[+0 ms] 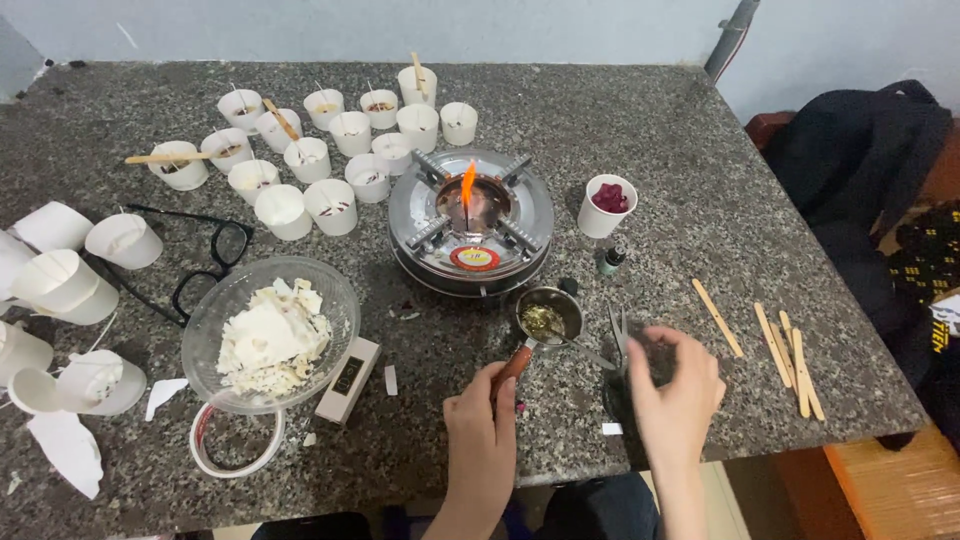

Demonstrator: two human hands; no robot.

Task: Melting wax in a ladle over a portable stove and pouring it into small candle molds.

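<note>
The left hand gripped the reddish handle of a small metal melting pot resting on the speckled granite table. The right hand hovered loose-fingered over grey tweezers (grasp unclear). Beside them sat a clear bowl of white wax chunks; beyond, a round steel burner flamed before clustered white paper cups.

Right hand motion-blurred, hiding scissors' handles; paper cups at table's left edge cut off.
</note>
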